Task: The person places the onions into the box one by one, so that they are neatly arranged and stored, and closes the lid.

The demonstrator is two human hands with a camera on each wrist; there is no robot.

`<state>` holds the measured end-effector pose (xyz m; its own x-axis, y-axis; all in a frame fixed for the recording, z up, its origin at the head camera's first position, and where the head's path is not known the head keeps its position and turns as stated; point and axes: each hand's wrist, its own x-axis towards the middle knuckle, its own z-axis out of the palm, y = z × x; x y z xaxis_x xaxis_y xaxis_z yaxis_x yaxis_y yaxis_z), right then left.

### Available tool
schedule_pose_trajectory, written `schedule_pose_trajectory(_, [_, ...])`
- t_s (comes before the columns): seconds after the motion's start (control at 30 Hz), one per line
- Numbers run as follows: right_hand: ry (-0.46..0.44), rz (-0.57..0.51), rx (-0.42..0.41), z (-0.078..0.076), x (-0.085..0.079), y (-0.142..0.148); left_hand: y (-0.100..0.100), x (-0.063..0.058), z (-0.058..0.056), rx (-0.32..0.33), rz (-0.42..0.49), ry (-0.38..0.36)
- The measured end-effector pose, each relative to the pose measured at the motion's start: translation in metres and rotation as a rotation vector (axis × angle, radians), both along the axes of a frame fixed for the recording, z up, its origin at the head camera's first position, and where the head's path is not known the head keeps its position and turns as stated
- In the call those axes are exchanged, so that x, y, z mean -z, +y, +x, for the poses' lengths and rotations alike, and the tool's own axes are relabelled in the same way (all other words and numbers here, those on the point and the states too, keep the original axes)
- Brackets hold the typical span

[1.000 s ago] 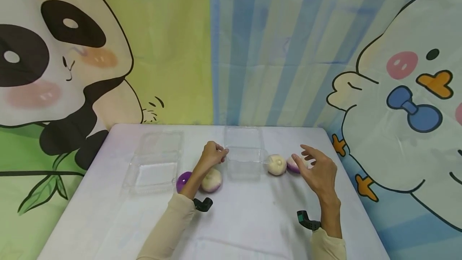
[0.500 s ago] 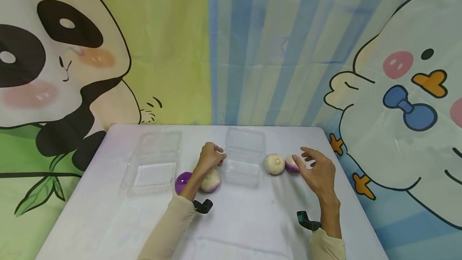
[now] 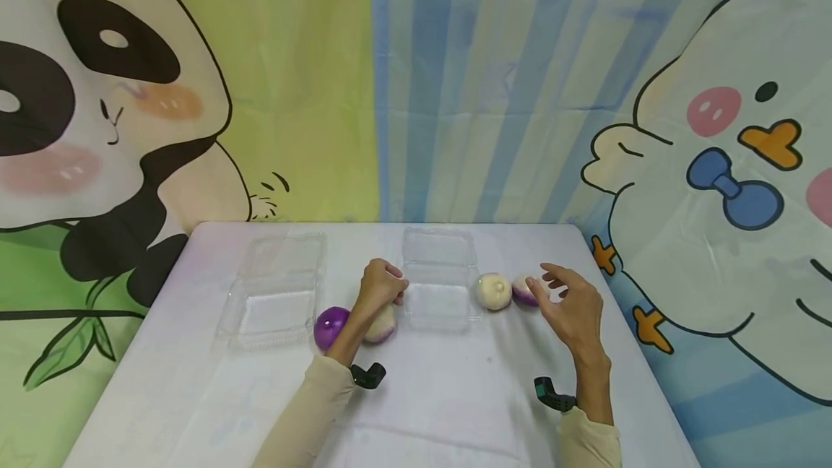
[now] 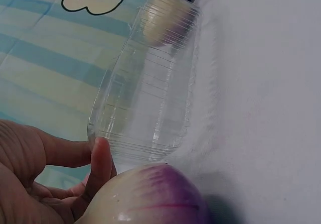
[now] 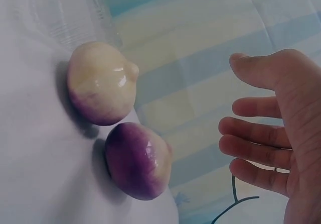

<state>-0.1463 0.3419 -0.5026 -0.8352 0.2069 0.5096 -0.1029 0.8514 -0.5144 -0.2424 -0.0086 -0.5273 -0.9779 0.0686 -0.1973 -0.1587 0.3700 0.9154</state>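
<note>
My left hand (image 3: 381,282) pinches the near-left edge of an opened clear plastic clamshell box (image 3: 440,302) between thumb and finger. In the left wrist view the box (image 4: 145,93) shows its ribbed wall right at the fingertips. Just below that hand lies a purple-and-white turnip (image 4: 155,196), partly covered by the wrist in the head view, with a purple round vegetable (image 3: 330,328) beside it. My right hand (image 3: 575,307) hovers with fingers loosely bent and nothing in it. Near it sit a mostly white turnip (image 5: 103,83) and a purple-and-white turnip (image 5: 138,161).
A second opened clear clamshell box (image 3: 276,309) stands on the left of the white-covered table (image 3: 429,403). Cartoon-printed curtains (image 3: 312,92) hang behind the table's far edge and at the sides.
The clear box by my left hand has shifted and turned slightly, and now sits flatter. My left hand has stayed at its edge; my right hand has hardly moved.
</note>
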Motion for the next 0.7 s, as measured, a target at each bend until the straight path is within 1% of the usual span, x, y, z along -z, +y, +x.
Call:
schedule_pose_trajectory(0.33, [-0.025,-0.047,-0.002,-0.002,0.007,0.007,0.001,0.003,0.003,0.011,0.025,-0.030])
schedule_pose_trajectory(0.57, [-0.050,-0.112,-0.030,-0.003,0.011,0.010,0.001,0.003,0.002,0.025,0.014,-0.017])
schedule_pose_trajectory(0.7, [-0.070,-0.141,-0.024,-0.005,0.015,0.013,0.000,0.002,0.002,0.030,0.024,-0.021])
